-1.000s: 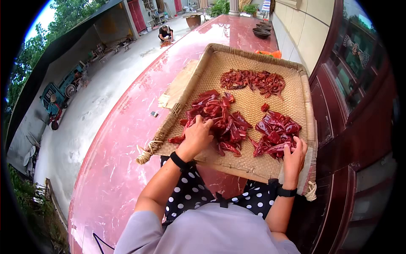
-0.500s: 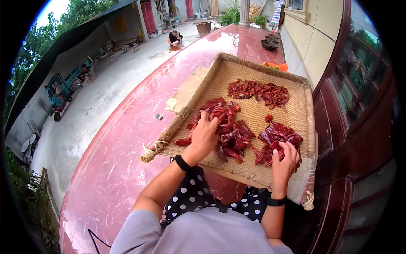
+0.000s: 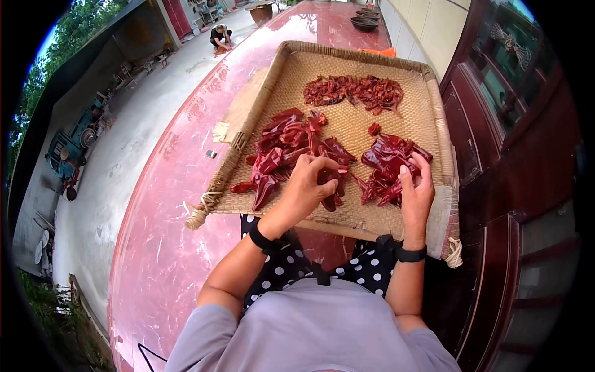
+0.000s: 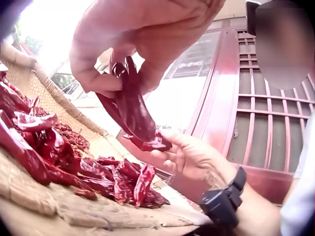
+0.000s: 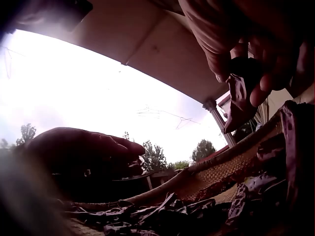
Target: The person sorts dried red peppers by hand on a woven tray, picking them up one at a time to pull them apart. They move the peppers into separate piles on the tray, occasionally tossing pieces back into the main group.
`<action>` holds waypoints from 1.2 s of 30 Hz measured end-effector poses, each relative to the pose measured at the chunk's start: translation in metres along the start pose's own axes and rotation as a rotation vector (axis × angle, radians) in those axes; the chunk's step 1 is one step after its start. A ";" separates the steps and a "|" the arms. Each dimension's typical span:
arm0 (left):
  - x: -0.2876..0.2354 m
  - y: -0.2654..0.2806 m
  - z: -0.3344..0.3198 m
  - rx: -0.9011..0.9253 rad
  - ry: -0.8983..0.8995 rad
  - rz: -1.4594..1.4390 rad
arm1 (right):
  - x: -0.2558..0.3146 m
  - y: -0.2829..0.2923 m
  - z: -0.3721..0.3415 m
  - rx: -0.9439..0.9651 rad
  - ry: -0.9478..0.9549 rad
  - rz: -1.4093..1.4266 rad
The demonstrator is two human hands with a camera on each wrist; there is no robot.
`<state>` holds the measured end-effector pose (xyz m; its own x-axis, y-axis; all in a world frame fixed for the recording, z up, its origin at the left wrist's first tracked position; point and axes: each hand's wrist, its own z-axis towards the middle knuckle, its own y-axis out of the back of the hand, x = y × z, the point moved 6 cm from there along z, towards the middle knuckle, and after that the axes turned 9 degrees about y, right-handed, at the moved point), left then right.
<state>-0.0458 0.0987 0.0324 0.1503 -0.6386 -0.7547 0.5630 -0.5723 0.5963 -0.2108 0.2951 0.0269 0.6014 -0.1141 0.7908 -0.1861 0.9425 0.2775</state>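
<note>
Two dark red dried peppers point(image 4: 135, 105) are pinched between the thumb and fingers of my left hand point(image 3: 308, 184), above the near side of the larger pepper pile point(image 3: 288, 139). My right hand point(image 3: 419, 195) is at the smaller pile point(image 3: 384, 158); in the right wrist view the right hand point(image 5: 246, 44) pinches a hanging pepper point(image 5: 239, 101). In the left wrist view a red piece point(image 4: 158, 142) lies at the right fingertips point(image 4: 165, 155). Both piles lie on a woven tray point(image 3: 344, 121).
Chopped-looking red peppers point(image 3: 356, 93) lie along the tray's far part. The tray stands over polka-dot trousers point(image 3: 282, 266) beside a red glossy floor point(image 3: 180, 204). A dark red door point(image 3: 483, 180) is at the right. Another person point(image 3: 220, 37) crouches in the yard.
My left hand has lifted off the larger pile and moved right with peppers in its fingers. The right hand's fingers have turned more upright beside the smaller pile. The head view has shifted.
</note>
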 end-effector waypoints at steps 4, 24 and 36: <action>0.003 -0.010 -0.002 0.190 0.375 -0.479 | -0.001 0.028 0.001 -0.179 0.038 -0.549; 0.037 -0.032 -0.017 0.068 0.515 -0.726 | 0.008 0.016 -0.002 -0.078 0.240 -0.640; 0.020 -0.038 0.007 -0.041 0.340 -0.598 | 0.026 -0.043 -0.038 0.406 -0.055 0.079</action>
<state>-0.0698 0.1042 -0.0037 0.0470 -0.0182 -0.9987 0.6581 -0.7516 0.0447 -0.1578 0.2639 0.0147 0.5326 -0.0736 0.8432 -0.5275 0.7502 0.3986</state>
